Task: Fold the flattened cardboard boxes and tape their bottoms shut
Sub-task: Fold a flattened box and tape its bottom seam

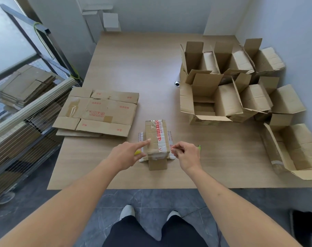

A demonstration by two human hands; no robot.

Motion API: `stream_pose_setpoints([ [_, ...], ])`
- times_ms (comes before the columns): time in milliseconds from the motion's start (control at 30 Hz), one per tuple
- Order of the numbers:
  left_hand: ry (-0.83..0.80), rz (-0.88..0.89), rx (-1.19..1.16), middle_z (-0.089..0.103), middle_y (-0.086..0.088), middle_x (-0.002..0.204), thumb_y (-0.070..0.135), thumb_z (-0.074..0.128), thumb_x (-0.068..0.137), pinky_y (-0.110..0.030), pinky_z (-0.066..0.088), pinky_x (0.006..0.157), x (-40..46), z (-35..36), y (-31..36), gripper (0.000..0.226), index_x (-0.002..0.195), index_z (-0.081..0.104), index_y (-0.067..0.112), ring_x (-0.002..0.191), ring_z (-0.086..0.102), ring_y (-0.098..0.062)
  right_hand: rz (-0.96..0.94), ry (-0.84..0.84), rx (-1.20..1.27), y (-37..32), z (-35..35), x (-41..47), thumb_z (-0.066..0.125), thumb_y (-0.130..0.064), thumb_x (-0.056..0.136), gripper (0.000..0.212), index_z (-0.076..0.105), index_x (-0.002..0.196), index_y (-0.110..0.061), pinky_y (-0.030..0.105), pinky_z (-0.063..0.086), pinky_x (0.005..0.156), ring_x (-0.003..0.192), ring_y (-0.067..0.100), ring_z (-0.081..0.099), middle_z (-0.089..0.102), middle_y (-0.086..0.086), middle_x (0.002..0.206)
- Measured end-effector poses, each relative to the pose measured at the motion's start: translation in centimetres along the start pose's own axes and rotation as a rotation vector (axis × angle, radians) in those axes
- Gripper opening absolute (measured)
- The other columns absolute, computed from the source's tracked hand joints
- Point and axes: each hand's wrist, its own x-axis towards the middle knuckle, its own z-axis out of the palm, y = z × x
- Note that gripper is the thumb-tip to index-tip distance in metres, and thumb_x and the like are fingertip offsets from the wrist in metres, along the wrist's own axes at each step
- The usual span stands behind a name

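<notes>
While a pile of folded, open-topped boxes (237, 90) already crowds the right side of the wooden table (133, 65), the job looks well along yet unfinished; a stack of flattened boxes (98, 113) waits on the left of the table, and more flat cardboard (25, 86) sits on the wire cart (26, 122) beside it. The small box (156, 139) in hand stands bottom-up near the table's front edge, between the two hands; a strip of red-printed tape (158, 131) runs along its seam, with older white tape on the flaps spread at its base. The left hand (128, 154) stretches a straight forefinger onto the box's top edge; the right hand (186, 155) hovers just beside the box, fingers curled, seemingly pinching nothing, though a loose tape end cannot be ruled out.
</notes>
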Motion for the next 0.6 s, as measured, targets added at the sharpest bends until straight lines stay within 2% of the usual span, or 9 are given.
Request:
stream_pose_setpoints([
  [167,0.008,-0.001,0.009,0.054,0.009,0.079,0.061,0.047,0.104,-0.041,0.058,0.077,0.7,0.7,-0.3,0.055,0.153,0.022,0.066,0.077,0.065,-0.018,0.016,-0.021,0.006,0.5,0.1,0.5,0.074,-0.002,0.087,0.02,0.077,0.078,-0.019,0.043,0.063,0.075,0.073,0.012,0.073,0.075,-0.008,0.074],
  [300,0.011,-0.008,0.037,0.058,0.003,0.087,0.061,0.045,0.104,-0.038,0.056,0.074,0.9,1.1,-0.5,0.057,0.154,0.019,0.065,0.082,0.064,-0.021,0.003,-0.046,-0.025,0.9,0.2,0.8,0.075,-0.006,0.086,0.02,0.077,0.077,-0.024,0.044,0.063,0.076,0.073,0.012,0.073,0.075,-0.012,0.075],
  [400,0.002,-0.022,0.06,0.054,0.003,0.088,0.062,0.043,0.104,-0.038,0.056,0.073,1.0,1.5,-0.5,0.057,0.155,0.016,0.066,0.085,0.066,-0.023,0.001,-0.061,-0.037,1.3,0.3,0.7,0.075,-0.005,0.086,0.024,0.076,0.076,-0.027,0.043,0.063,0.076,0.072,0.011,0.072,0.074,-0.014,0.073],
  [600,0.035,-0.061,0.083,0.061,-0.001,0.096,0.062,0.038,0.105,-0.036,0.051,0.068,1.1,2.7,-0.2,0.057,0.155,0.01,0.066,0.079,0.057,-0.023,0.07,-0.071,0.115,1.7,0.6,0.9,0.074,0.005,0.087,0.025,0.078,0.078,-0.018,0.03,0.063,0.071,0.068,0.011,0.07,0.076,0.0,0.079],
])
